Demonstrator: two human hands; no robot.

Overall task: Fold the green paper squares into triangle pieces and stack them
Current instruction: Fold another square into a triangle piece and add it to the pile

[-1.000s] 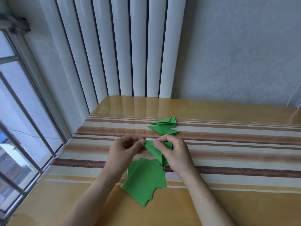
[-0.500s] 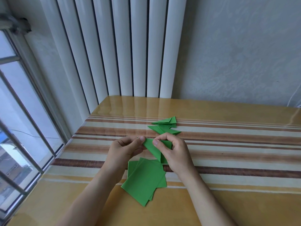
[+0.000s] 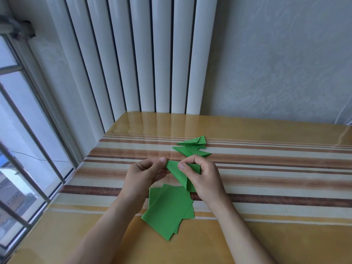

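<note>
A partly folded green paper piece is held just above the striped table between both hands. My left hand pinches its left tip with thumb and fingers. My right hand grips its right side, thumb on the front face. Below the hands lies a loose pile of flat green paper squares. Beyond the hands, a small heap of folded green triangles rests on the table.
The glossy table with brown and cream stripes runs to a white radiator at the back and a window on the left. A textured wall stands behind on the right.
My left thumb has slid up to the paper's left tip, and both hands have shifted slightly while working the fold. The piles have not moved.
</note>
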